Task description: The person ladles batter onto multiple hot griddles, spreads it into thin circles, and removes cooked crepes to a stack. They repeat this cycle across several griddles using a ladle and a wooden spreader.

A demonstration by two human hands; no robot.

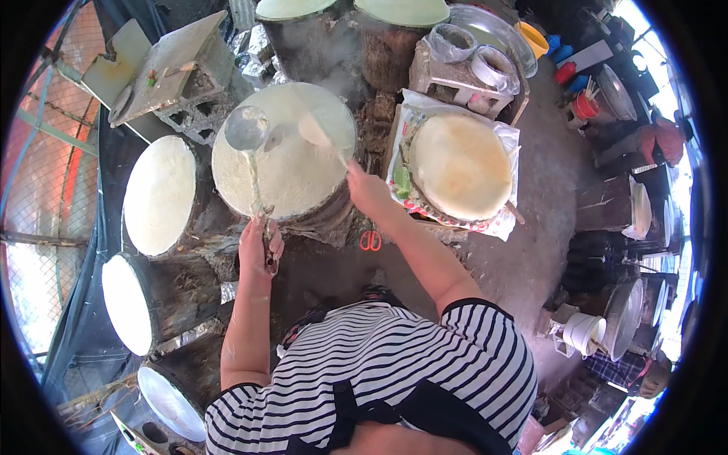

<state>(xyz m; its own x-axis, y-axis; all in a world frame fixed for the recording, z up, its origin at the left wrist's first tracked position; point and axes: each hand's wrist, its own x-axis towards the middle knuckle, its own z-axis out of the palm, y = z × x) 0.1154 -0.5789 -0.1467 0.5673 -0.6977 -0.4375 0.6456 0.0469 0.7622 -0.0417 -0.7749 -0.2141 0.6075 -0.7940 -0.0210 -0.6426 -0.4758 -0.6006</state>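
Left hand (258,244) grips the handle of a metal ladle (246,129) held over the round white steamer cloth (284,152), while right hand (369,191) is closed on a thin spatula (318,133) resting on that cloth.

Bright daylight, soft diffuse shadows. Overexposed glare at right rim and lower left. Strong fisheye bending toward a black circular border. Centre sharp; steam hazes upper middle; rim detail smeared.
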